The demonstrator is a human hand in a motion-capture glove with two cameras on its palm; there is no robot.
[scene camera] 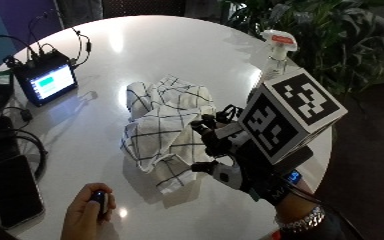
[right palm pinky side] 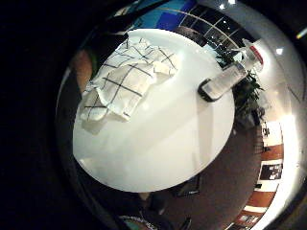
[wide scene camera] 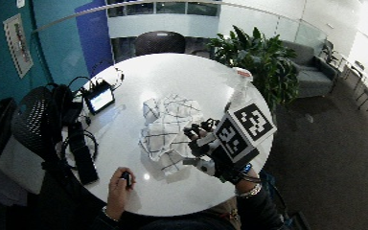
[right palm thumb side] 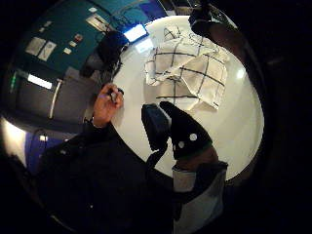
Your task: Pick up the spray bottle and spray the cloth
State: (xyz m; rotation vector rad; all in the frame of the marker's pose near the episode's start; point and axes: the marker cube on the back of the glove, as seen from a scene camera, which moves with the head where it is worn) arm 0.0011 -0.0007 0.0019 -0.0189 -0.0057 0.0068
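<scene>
A white cloth with dark grid lines (scene camera: pixel 169 125) lies crumpled in the middle of the round white table (scene camera: pixel 145 45). The clear spray bottle with its white and red head (scene camera: pixel 278 47) stands upright near the table's far right edge, its lower part hidden behind my hand's gear. My gloved right hand (scene camera: pixel 217 145) hovers beside the cloth's right edge, fingers loosely spread and holding nothing. In the little finger side palm view the cloth (right palm pinky side: pixel 127 79) and the spray bottle (right palm pinky side: pixel 225 79) stand apart on the table. The thumb side palm view shows the cloth (right palm thumb side: pixel 190 68) beyond my gloved thumb (right palm thumb side: pixel 183 129).
A small lit screen unit with cables (scene camera: pixel 45 80) sits at the table's left, and a dark phone (scene camera: pixel 12 187) lies nearer the front left. My bare left hand (scene camera: pixel 89 212) holds a small black object at the front edge. A leafy plant (scene camera: pixel 312 25) stands behind the bottle.
</scene>
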